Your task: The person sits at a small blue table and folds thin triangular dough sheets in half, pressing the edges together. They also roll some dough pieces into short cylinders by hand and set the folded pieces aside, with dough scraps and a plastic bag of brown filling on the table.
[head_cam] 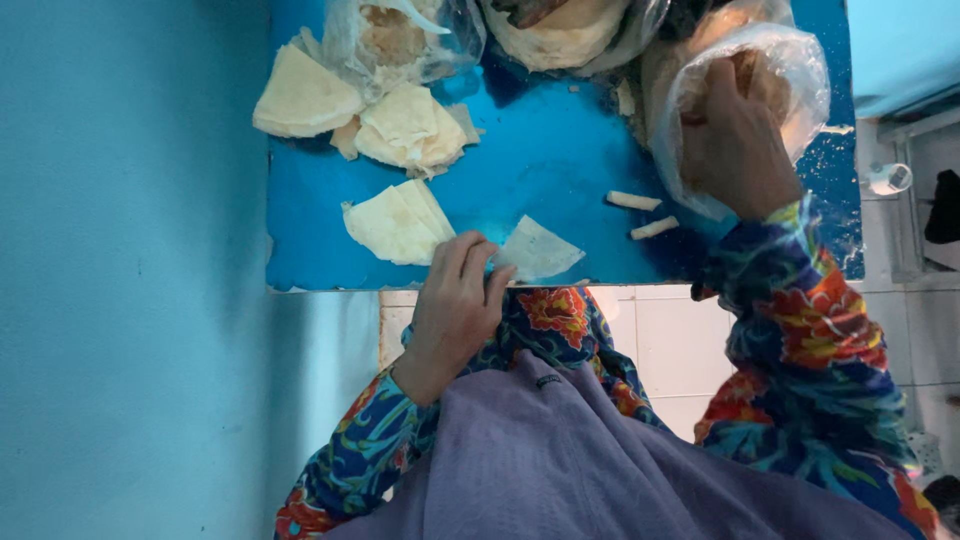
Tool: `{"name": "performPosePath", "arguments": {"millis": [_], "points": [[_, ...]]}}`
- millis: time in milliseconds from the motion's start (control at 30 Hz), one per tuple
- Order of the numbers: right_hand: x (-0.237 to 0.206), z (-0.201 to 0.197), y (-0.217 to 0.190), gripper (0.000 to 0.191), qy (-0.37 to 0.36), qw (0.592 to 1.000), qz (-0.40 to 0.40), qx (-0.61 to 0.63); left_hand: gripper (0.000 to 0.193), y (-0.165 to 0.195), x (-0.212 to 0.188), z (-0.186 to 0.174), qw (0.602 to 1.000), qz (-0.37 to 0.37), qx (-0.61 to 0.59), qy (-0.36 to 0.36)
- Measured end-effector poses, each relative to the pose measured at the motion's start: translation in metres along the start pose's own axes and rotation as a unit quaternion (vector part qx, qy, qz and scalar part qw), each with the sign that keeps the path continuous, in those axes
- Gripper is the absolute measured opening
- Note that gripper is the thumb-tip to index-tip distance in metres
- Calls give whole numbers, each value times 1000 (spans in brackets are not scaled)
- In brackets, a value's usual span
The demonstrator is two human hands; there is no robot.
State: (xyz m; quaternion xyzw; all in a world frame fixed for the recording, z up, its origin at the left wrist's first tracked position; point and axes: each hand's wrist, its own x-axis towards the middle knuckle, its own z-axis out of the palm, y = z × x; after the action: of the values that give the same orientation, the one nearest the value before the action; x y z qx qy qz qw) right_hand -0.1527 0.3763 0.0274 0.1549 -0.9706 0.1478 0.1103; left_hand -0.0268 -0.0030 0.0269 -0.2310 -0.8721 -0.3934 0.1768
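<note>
My left hand [455,300] rests at the near edge of a blue table [560,160], its fingertips pressing the corner of a single thin triangular pastry sheet [540,250]. My right hand [735,145] reaches into a clear plastic bag [800,70] of brownish filling at the table's right; its fingers are curled inside the bag and what they hold is hidden. Two small rolled pastries [643,213] lie between the hands.
Stacks of pale folded pastry sheets [400,225] lie at the left, with more [305,95] behind them. Further bags of food [400,40] and a bowl [560,35] stand at the far edge. A turquoise wall lies left; white tiled floor shows below.
</note>
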Motion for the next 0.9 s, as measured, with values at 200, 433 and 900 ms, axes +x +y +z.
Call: {"name": "performPosePath", "arguments": {"millis": [200, 433, 900], "points": [[-9, -15, -23, 40, 44, 998, -24, -33, 15, 3, 3, 2, 999, -35, -15, 12], [-3, -92, -90, 33, -1, 965, 42, 257, 22, 5, 3, -2, 995, -87, -52, -17], [-70, 12, -192, 46, 6, 978, -204, 40, 15, 5, 1, 3, 995, -73, 60, -38]]}}
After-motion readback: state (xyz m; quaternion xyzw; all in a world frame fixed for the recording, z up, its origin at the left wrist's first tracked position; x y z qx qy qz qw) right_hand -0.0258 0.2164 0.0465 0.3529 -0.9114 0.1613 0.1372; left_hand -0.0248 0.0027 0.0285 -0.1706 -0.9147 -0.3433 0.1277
